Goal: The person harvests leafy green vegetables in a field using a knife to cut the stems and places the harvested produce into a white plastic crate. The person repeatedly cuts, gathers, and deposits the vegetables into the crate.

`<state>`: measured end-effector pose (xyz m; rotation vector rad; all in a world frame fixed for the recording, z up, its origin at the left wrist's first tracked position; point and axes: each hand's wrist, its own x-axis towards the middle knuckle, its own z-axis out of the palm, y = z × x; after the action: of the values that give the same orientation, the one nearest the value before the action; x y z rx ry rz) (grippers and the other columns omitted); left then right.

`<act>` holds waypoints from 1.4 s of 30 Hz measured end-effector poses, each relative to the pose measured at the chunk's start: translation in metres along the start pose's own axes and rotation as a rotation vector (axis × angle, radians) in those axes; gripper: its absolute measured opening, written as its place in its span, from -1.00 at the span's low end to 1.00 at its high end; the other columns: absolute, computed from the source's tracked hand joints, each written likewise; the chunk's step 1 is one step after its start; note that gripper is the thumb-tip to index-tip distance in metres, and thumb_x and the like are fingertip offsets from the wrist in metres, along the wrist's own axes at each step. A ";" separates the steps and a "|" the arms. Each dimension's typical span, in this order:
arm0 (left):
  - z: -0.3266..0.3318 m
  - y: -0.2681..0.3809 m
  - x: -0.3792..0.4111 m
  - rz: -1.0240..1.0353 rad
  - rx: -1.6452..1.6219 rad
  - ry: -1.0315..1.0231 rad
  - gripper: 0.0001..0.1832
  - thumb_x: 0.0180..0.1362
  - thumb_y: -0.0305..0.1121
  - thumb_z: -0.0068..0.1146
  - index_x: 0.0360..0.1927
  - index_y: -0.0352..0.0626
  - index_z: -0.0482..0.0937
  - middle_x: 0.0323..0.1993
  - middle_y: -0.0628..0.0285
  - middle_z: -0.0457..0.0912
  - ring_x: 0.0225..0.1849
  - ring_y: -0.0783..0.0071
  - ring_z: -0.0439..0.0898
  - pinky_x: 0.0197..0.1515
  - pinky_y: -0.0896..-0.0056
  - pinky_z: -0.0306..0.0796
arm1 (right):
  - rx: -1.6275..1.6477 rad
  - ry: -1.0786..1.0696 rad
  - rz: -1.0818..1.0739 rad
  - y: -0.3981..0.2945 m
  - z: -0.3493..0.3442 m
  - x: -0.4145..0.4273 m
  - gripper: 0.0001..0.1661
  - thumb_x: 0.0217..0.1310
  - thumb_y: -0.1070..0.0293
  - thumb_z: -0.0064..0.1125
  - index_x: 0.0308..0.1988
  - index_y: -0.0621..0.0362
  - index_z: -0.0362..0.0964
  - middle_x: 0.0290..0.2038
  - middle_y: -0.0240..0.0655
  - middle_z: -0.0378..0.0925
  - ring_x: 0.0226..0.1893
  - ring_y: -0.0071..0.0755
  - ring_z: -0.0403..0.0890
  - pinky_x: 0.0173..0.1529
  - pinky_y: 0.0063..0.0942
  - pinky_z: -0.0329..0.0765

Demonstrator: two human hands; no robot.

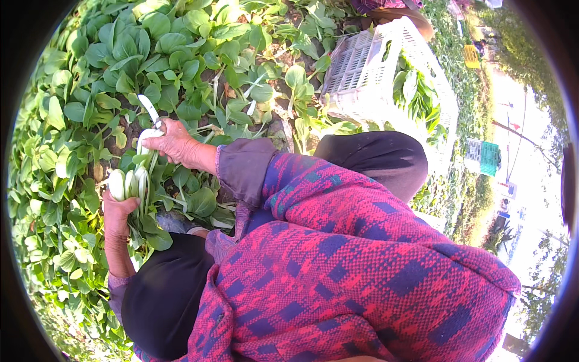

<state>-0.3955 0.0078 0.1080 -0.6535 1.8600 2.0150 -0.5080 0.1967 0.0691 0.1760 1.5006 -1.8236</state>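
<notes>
My left hand (118,210) is wrapped around a bunch of bok choy (131,183), with the pale stem bases facing up and the leaves hanging below. In my right hand (174,142) is a knife (148,107) with a short, pale, slightly curved blade that points away from me; its handle is hidden in the fingers. The right thumb also presses on another bok choy (149,134), its white base just above the bunch. Both hands are close together, low over the growing plants.
Leafy bok choy plants (131,50) grow around my hands. A white slatted plastic crate (357,68) holding cut greens (414,90) stands beside my knee (371,163). Behind it, another person (393,9) is partly visible. Farther off are a yellow crate (472,56) and a green crate (489,158).
</notes>
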 end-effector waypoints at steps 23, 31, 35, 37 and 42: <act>-0.008 -0.057 -0.003 -0.097 -0.746 -0.220 -0.35 -0.18 -0.53 0.19 0.11 -0.30 0.33 -0.07 0.11 0.53 -0.06 0.29 0.54 0.12 0.28 0.36 | -0.259 -0.253 -0.038 0.008 0.030 -0.015 -0.50 -0.15 0.35 0.31 -0.17 0.25 0.30 -0.52 -0.47 0.40 -0.70 -0.67 0.32 -0.66 -0.66 0.26; -0.014 -0.058 -0.007 -0.087 -0.764 -0.113 -0.43 -0.17 -0.49 0.10 0.03 -0.42 0.38 -0.15 -0.02 0.57 -0.17 0.19 0.60 0.00 0.21 0.47 | -0.357 -0.407 0.131 -0.005 0.028 0.002 -0.47 -0.07 0.30 0.32 -0.10 0.20 0.28 -0.48 -0.50 0.42 -0.64 -0.74 0.34 -0.66 -0.73 0.19; -0.026 -0.067 -0.003 -0.052 -0.871 -0.126 -0.46 -0.13 -0.54 0.09 0.04 -0.37 0.39 -0.13 0.06 0.57 -0.12 0.24 0.59 0.04 0.23 0.44 | -0.290 -0.347 -0.013 -0.001 0.032 0.004 -0.47 -0.06 0.29 0.31 -0.10 0.22 0.28 -0.44 -0.43 0.48 -0.65 -0.73 0.34 -0.63 -0.72 0.25; -0.033 -0.077 -0.001 -0.059 -0.891 -0.097 -0.48 -0.13 -0.54 0.10 0.02 -0.37 0.40 -0.15 0.05 0.58 -0.14 0.24 0.59 0.03 0.23 0.45 | -0.275 -0.316 0.051 -0.005 0.031 0.001 -0.51 -0.08 0.32 0.32 -0.14 0.22 0.29 -0.42 -0.38 0.49 -0.64 -0.70 0.36 -0.63 -0.71 0.27; -0.049 -0.092 0.006 -0.007 -1.058 0.021 -0.51 -0.11 -0.56 0.05 0.00 -0.38 0.42 -0.17 -0.02 0.58 -0.15 0.16 0.60 0.02 0.15 0.46 | -0.170 -0.235 0.137 -0.009 0.011 0.012 -0.63 -0.08 0.39 0.31 -0.24 0.13 0.31 -0.52 -0.45 0.43 -0.69 -0.69 0.35 -0.70 -0.70 0.21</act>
<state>-0.3466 -0.0319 0.0243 -0.8935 0.6422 2.9015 -0.5183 0.1816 0.0733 -0.0178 1.4320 -1.5433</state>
